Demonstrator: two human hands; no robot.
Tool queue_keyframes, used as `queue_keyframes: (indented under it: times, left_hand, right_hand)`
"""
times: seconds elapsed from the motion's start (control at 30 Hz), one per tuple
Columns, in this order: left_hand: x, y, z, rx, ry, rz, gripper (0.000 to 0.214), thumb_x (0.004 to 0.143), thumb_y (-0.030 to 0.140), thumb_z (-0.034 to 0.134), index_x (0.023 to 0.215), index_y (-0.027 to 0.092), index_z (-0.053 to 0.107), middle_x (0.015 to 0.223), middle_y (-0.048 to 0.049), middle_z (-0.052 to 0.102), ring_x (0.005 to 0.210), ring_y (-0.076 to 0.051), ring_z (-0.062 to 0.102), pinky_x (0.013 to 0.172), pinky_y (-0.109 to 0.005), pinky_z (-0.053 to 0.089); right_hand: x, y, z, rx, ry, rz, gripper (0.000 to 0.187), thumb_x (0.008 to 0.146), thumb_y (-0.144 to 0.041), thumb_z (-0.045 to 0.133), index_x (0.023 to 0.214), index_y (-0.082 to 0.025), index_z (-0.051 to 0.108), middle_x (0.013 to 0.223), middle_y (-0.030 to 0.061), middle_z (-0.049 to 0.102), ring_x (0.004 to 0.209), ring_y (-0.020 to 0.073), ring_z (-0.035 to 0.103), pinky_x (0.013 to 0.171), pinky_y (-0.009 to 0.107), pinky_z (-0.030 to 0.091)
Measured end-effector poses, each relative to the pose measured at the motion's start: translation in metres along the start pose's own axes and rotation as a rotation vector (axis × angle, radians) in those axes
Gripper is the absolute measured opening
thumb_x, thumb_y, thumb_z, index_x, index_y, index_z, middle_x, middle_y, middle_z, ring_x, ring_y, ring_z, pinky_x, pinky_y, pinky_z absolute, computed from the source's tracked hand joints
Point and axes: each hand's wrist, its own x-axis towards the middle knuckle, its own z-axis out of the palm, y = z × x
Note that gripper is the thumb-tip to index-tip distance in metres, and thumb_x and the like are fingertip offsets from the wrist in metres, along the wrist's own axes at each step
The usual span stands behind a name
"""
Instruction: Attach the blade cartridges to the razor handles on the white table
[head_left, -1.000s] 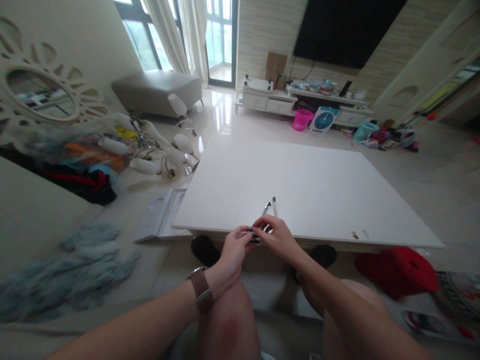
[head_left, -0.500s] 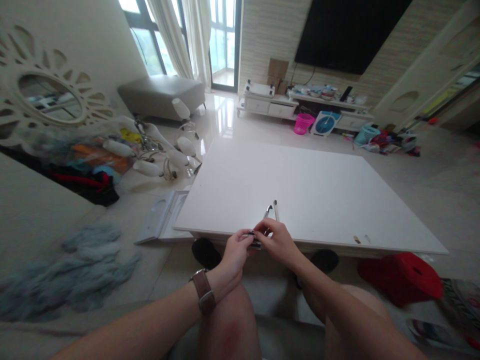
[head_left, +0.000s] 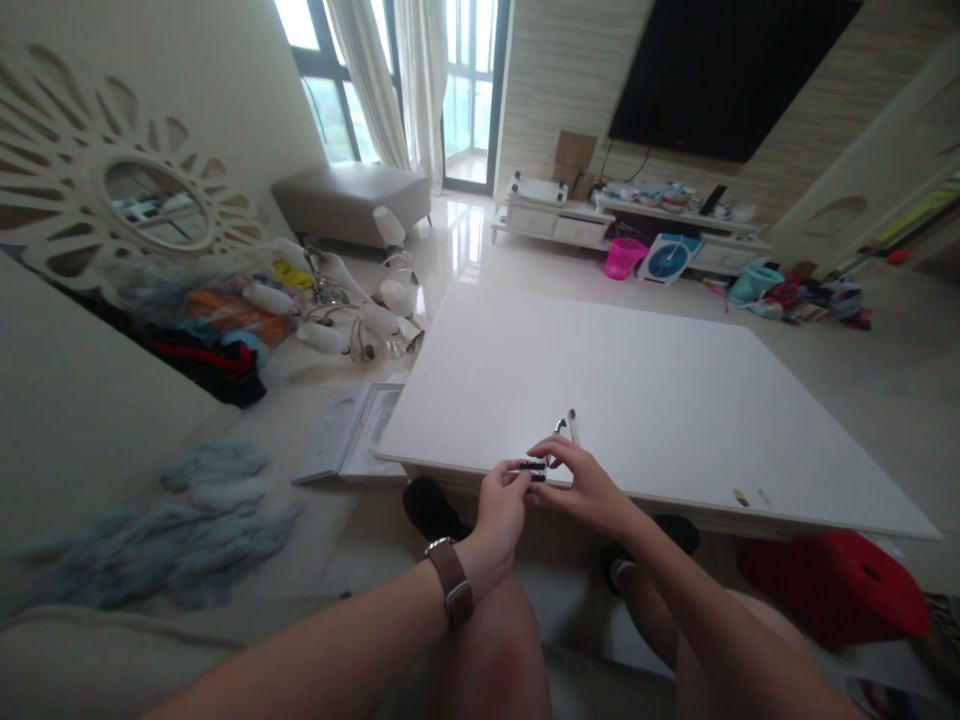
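Note:
My left hand, with a brown watch on its wrist, pinches a small black-and-silver piece above the near edge of the white table. Two dark strips show on the piece; its exact kind is too small to make out. My right hand is right beside it, fingers apart, with the forefinger above the piece and the thumb at its lower side. Just beyond that hand, a shiny metal tool with a bent head and a pale stick with a dark tip lie on the tabletop, partly hidden by the fingers.
Two small pieces, one dark and yellow, lie near the table's front edge. A red stool stands at the right. An open white box and a lamp with several white shades are on the left floor.
My right fingers have spread away from the small piece, showing its two dark strips. My left hand still holds it. The whole view has shifted slightly, with things appearing farther right.

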Motion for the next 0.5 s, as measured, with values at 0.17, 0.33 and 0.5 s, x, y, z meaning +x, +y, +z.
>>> queue_keyframes:
  times: [0.17,0.33,0.5]
  left_hand:
    - [0.004,-0.003,0.000,0.010,0.024,0.069,0.011,0.077,0.016,0.068,0.088,0.012,0.069,0.090,-0.0105,0.072,0.083,-0.018,0.067,0.076,-0.029,0.051]
    - [0.002,-0.001,0.001,0.002,0.016,0.093,0.019,0.076,0.022,0.069,0.093,0.013,0.069,0.093,-0.0114,0.071,0.088,-0.021,0.067,0.078,-0.029,0.049]
    - [-0.003,0.002,0.003,-0.006,0.006,-0.050,0.022,0.084,0.031,0.056,0.099,0.019,0.067,0.095,-0.0081,0.070,0.080,-0.020,0.064,0.064,-0.028,0.047]
  right_hand:
    - [-0.003,-0.002,0.002,-0.123,-0.053,-0.081,0.052,0.077,-0.019,0.077,0.125,-0.025,0.060,0.116,0.0087,0.063,0.109,0.0241,0.059,0.096,0.042,0.050]
    - [0.000,0.005,0.008,-0.272,0.002,-0.075,0.054,0.076,-0.016,0.075,0.126,-0.025,0.060,0.115,0.0092,0.065,0.106,0.0271,0.061,0.092,0.045,0.052]
    - [0.008,-0.015,-0.014,-0.359,0.194,0.004,0.058,0.077,-0.018,0.070,0.133,-0.024,0.054,0.110,0.0086,0.060,0.097,0.0253,0.064,0.087,0.045,0.058]
